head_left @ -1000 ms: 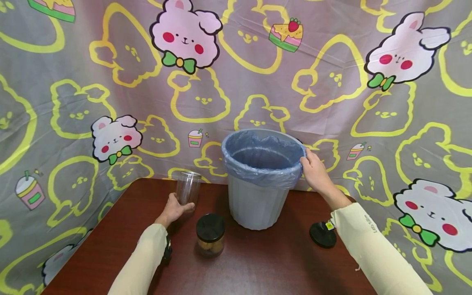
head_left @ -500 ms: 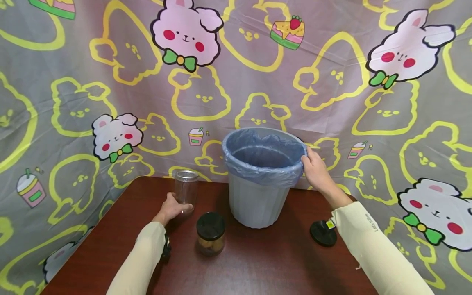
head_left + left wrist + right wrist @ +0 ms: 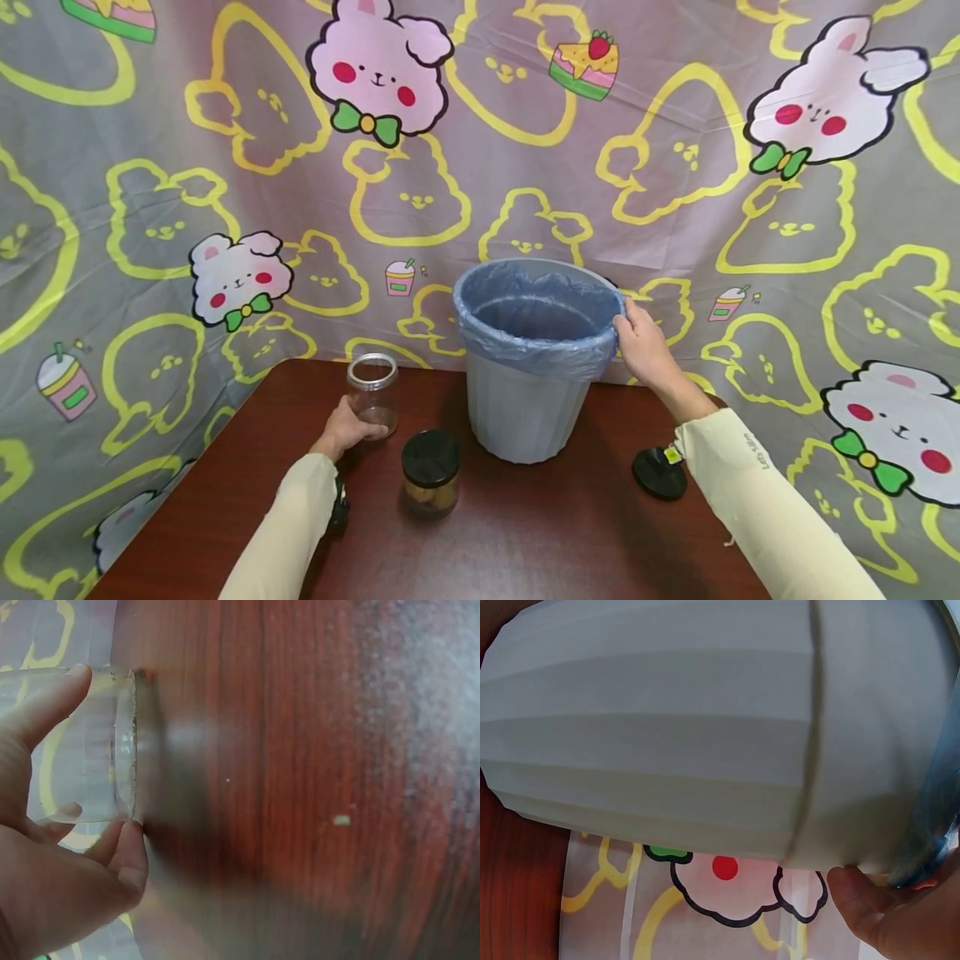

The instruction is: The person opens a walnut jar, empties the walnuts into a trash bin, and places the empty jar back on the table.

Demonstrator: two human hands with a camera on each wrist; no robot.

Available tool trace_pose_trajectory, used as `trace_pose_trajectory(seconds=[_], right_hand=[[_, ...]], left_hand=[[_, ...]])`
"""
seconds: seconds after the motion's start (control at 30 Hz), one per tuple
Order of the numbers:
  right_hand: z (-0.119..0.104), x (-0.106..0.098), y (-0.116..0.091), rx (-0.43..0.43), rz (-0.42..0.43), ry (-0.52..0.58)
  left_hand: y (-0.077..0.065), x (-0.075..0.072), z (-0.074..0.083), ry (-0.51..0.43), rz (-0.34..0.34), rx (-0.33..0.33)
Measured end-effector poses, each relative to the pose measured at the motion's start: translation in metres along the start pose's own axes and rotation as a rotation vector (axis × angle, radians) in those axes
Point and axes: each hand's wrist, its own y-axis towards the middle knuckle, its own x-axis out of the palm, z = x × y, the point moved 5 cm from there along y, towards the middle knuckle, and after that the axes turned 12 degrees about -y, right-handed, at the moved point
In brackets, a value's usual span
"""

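Observation:
A clear lidless jar [image 3: 375, 398] is in my left hand [image 3: 347, 427] at the table's back left. The left wrist view shows the thumb on one side of the jar [image 3: 86, 769] and curled fingers on the other, near its base. Whether the base touches the table I cannot tell. My right hand [image 3: 643, 346] grips the right rim of a grey bin [image 3: 525, 417], thumb outside; the fingers inside are hidden. A blue plastic liner [image 3: 536, 358] is folded over the bin's rim. In the right wrist view the bin's ribbed wall [image 3: 667, 742] fills most of the frame.
A shorter jar [image 3: 431, 492] with a black lid and brownish contents stands in front of the bin. A flat black disc [image 3: 660, 473] lies by the right sleeve. The dark red wooden table [image 3: 555, 533] meets a patterned cloth [image 3: 525, 167] behind.
The clear jar has moved slightly left and its mouth has tipped toward me, so the opening shows more. My left hand went with it. The right hand keeps its grip on the bin.

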Motion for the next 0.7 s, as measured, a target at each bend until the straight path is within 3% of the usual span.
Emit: trace_pose_trajectory(seconds=[0.7], right_hand=[[-0.0001, 0.0001, -0.0015, 0.002, 0.001, 0.009]], left_hand=[[-0.0024, -0.0008, 0.004, 0.044, 0.057, -0.034]])
